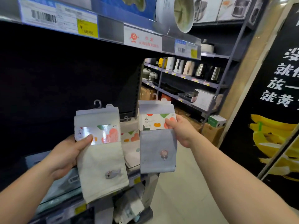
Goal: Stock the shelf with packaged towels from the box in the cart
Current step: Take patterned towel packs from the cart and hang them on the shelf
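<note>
My left hand (68, 152) grips a cream packaged towel (102, 160) by its printed paper band; the towel has a small grey fish patch and a plastic hook on top. My right hand (181, 130) pinches a blue-grey packaged towel (157, 149) at its band, held upright at the same height. Between them a beige packaged towel (131, 147) stands on the dark shelf (56, 81) behind. The shelf's lower ledge (139, 173) runs beneath the towels. The box and cart are out of view.
Overhead a shelf edge (113, 29) carries price labels, with a white cooker (176, 12) above it. Folded goods (64, 186) lie on lower shelves. Kettles and appliances (186, 68) fill the far shelving. A black banana poster (275, 110) stands right; pale floor (182, 191) lies below.
</note>
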Demonstrator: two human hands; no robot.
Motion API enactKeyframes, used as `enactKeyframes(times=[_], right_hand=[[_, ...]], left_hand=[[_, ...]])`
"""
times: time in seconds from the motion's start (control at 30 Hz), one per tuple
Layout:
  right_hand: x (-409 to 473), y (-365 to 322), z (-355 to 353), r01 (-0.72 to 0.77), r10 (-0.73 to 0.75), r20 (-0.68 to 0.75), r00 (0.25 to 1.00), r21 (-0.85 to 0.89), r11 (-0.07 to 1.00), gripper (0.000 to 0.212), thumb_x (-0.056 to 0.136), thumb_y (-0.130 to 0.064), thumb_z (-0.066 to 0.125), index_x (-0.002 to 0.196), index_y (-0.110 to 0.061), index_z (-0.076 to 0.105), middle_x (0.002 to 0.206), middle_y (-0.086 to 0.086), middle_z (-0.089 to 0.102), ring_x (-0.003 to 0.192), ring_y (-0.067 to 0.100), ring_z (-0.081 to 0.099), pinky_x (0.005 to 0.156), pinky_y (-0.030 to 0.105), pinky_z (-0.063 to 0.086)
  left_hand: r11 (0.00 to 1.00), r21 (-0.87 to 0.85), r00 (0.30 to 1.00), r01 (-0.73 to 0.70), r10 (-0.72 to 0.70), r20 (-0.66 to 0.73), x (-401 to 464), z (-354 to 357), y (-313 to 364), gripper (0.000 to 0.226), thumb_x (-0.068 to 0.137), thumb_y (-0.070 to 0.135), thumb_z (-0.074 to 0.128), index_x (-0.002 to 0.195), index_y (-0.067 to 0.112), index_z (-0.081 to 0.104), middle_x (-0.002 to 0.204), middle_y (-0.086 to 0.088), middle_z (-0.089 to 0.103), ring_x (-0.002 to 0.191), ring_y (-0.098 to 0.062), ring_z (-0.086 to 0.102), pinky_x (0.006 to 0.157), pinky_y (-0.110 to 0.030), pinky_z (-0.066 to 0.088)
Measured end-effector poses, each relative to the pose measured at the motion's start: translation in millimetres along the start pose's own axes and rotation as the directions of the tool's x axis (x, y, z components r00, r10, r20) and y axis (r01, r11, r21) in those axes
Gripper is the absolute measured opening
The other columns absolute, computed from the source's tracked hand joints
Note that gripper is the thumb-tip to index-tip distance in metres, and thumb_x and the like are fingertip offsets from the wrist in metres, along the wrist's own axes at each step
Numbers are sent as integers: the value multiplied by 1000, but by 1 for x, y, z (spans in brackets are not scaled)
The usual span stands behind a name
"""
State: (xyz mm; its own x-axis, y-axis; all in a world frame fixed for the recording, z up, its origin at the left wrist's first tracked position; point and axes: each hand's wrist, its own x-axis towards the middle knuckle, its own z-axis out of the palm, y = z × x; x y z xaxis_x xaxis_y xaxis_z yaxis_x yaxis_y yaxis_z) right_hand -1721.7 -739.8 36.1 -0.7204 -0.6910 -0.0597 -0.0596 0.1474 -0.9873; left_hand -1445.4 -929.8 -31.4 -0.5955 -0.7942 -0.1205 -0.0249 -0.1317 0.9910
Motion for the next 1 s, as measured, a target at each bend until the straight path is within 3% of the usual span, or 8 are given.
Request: enactKeyframes(times=[0.2,0.37,0.6,0.77,0.83,0.9,0.93,1.0], right_hand=[[58,16,14,-23,20,160,987,17,1000,26,99,-21,56,124,-14,56,117,8,69,103,24,70,92,44,57],[88,33,29,-80,64,269,961,48,996,22,97,-8,55,119,-13,55,109,6,70,90,20,71,61,30,58],[121,58,46,-158,89,359,929,168,973,31,94,9,52,122,-5,56,95,13,69,74,23,68,57,28,59],[136,69,54,-202,119,410,904,165,965,43,89,15,48,124,-8,55,86,11,66,70,21,67,54,29,56],[143,72,57,-206,125,425,896,148,967,45,89,14,48,125,-10,54,85,9,68,71,21,68,56,29,55],[148,74,59,-208,133,430,893,132,969,41,90,13,48,125,-9,54,88,9,68,74,22,67,57,30,54],[152,75,60,-209,138,428,893,124,970,39,91,12,48,124,-8,54,90,10,68,77,23,67,58,30,54],[157,78,63,-212,149,419,896,107,971,37,91,12,47,121,-9,54,94,12,68,81,25,66,62,33,56]], left_hand=[[999,-23,991,-25,22,-131,-3,19,0,25,99,23,57,122,15,61,106,-10,76,91,-27,71,72,-39,54],[999,-47,981,-11,2,-193,-10,33,-9,17,100,21,54,113,19,65,102,-5,78,86,-21,75,70,-36,56],[999,-12,968,51,-53,-247,-22,44,-12,28,93,31,57,117,20,66,107,-4,77,99,-28,74,99,-56,50],[999,-26,968,37,-43,-246,-32,55,-2,48,77,41,68,118,17,66,108,-6,77,96,-26,74,100,-55,49],[999,-17,972,29,-32,-233,-35,56,0,85,49,62,87,118,17,67,110,-5,76,99,-26,74,96,-52,52],[999,-13,969,30,-33,-244,-34,56,-1,108,24,70,90,117,18,67,110,-4,76,99,-25,74,92,-47,53],[999,-14,970,29,-32,-239,-33,57,-1,101,30,67,91,116,18,67,110,-4,77,98,-24,74,92,-46,53],[998,-40,968,40,-48,-245,-33,62,1,59,69,47,82,117,16,66,108,-6,77,93,-23,75,93,-46,52]])
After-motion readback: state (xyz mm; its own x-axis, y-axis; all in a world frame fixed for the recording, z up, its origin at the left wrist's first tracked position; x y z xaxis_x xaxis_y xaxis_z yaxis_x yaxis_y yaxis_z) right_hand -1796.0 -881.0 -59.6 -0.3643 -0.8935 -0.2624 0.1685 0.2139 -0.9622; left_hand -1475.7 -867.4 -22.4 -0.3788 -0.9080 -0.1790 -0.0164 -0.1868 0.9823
